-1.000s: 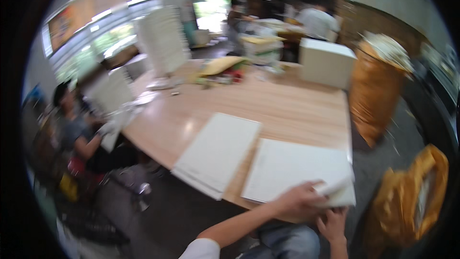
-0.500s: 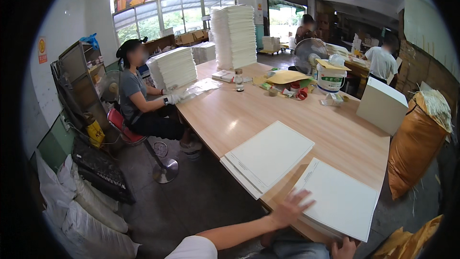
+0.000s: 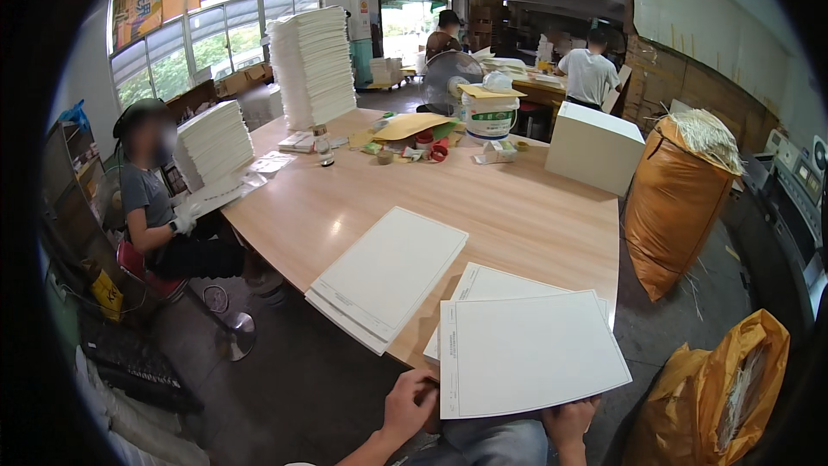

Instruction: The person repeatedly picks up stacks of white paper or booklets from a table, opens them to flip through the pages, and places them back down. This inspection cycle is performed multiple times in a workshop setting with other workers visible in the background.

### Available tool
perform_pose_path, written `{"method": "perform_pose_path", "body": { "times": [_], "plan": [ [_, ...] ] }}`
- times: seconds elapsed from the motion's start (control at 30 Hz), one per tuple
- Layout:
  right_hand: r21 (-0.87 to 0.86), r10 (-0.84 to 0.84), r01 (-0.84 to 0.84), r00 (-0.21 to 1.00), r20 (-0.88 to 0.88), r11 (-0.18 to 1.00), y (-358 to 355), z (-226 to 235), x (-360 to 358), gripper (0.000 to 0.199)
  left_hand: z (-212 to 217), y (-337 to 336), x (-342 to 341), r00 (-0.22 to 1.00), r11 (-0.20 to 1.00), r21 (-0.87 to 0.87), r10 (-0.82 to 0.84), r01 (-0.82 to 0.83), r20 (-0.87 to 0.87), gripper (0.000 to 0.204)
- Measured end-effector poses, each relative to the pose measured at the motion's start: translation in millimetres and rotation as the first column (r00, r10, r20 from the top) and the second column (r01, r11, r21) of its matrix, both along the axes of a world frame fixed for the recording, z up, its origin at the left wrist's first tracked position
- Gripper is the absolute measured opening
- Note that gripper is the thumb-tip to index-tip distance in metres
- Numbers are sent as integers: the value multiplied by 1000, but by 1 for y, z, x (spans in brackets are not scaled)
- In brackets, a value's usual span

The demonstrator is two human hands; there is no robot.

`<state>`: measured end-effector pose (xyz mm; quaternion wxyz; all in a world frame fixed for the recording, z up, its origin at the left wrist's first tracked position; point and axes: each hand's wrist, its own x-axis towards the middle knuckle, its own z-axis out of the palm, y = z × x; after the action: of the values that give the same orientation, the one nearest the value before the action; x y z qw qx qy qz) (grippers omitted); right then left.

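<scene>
A large white printed sheet (image 3: 532, 354) with a thin border line is raised over the near table edge, above my lap. My right hand (image 3: 569, 421) grips its near edge, fingers partly hidden beneath it. Close against the sheet's left side, my left hand (image 3: 407, 406) has curled fingers; what they hold, if anything, is hidden. Under and behind the raised sheet lies a stack of similar sheets (image 3: 483, 280), mostly covered. Another stack of printed sheets (image 3: 392, 267) rests to the left of it on the wooden table (image 3: 517, 224).
Across the table stand a white block of paper (image 3: 595, 142), a bucket (image 3: 490, 116), tape and scraps, a glass bottle (image 3: 323, 147) and a tall paper stack (image 3: 310, 69). Orange sacks (image 3: 677, 198) are on the right. A gloved co-worker (image 3: 151, 198) sits left, handling a sheet.
A sheet has come up off the right stack toward me, in my right hand. My left hand has drawn back from the stack and curled. The view has turned right.
</scene>
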<state>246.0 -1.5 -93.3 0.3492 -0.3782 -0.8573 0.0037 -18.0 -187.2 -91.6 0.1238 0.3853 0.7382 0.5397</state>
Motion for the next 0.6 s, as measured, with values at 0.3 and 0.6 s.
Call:
{"method": "perform_pose_path", "body": {
  "times": [0.3, 0.6],
  "plan": [
    [-25, -4, 5, 1000, 4, 1000, 5, -3, 5, 43, 9, 46, -33, 234, 938, 54, -141, 343, 962, 45],
    [20, -27, 26, 997, 70, 999, 7, -10, 4, 54, 53, 17, -57, 504, 935, 321, -353, 153, 788, 36]
  ]
}}
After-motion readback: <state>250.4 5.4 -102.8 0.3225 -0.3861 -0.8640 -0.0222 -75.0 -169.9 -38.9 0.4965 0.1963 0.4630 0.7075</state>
